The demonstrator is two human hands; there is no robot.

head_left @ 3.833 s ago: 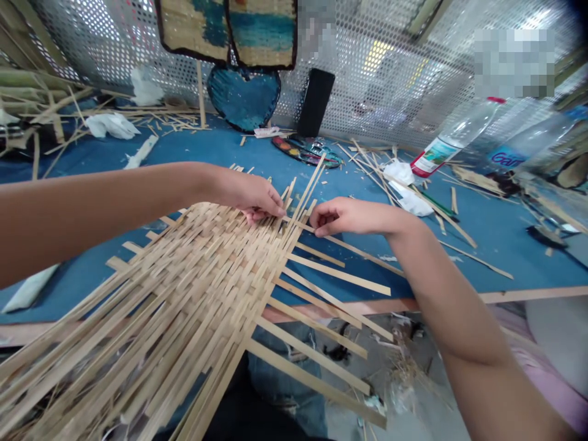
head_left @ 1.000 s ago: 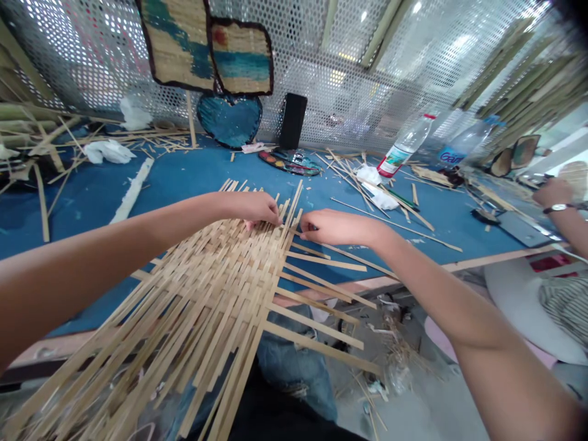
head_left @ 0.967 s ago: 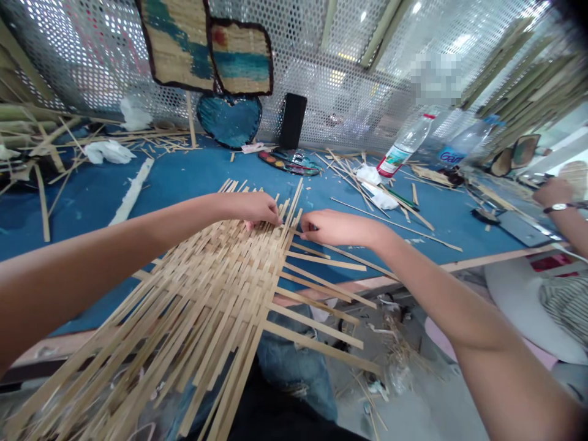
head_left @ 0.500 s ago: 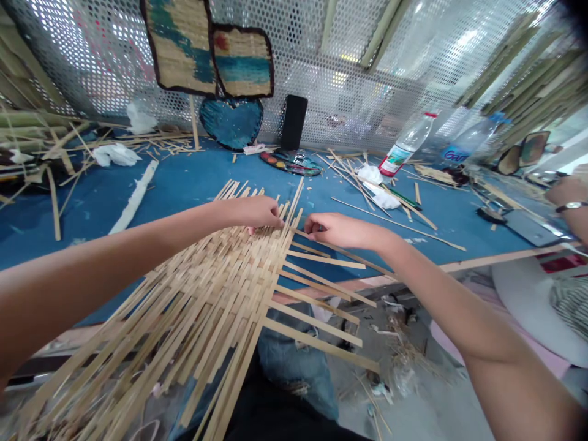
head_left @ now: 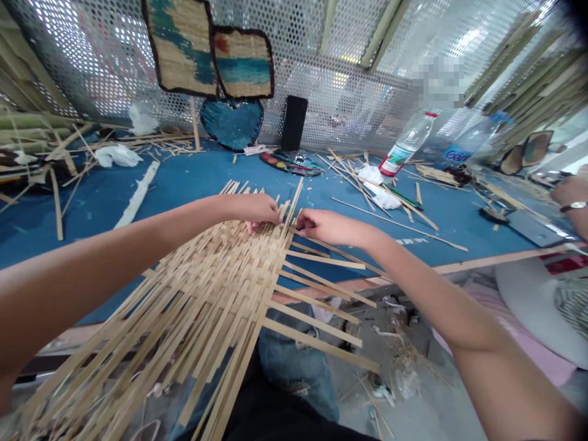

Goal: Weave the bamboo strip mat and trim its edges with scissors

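Note:
A half-woven bamboo mat (head_left: 232, 260) lies across the table's near edge, its long loose strips hanging toward me. Over its far right part, my left hand (head_left: 263, 210) is closed, fingertips pinching a bamboo strip among the weave; its grip is partly hidden. Just right of it, my right hand (head_left: 321, 226) is closed, thumb and fingers on a thin crosswise bamboo strip (head_left: 356, 255) that runs out under the wrist. Several other crosswise strip ends (head_left: 326, 260) stick out from the mat's right side.
On the blue table (head_left: 184, 184) stand a red-capped bottle (head_left: 404, 147) and a phone (head_left: 294, 122) leaning on the mesh wall. A paint palette (head_left: 291, 164), loose strips (head_left: 399, 223) and crumpled tissue (head_left: 118, 155) lie around. Another person's wrist with a watch (head_left: 574, 207) shows at right.
My right hand has moved a little left, closer to my left hand and the mat's edge. The left hand has barely shifted, and the mat stays in place.

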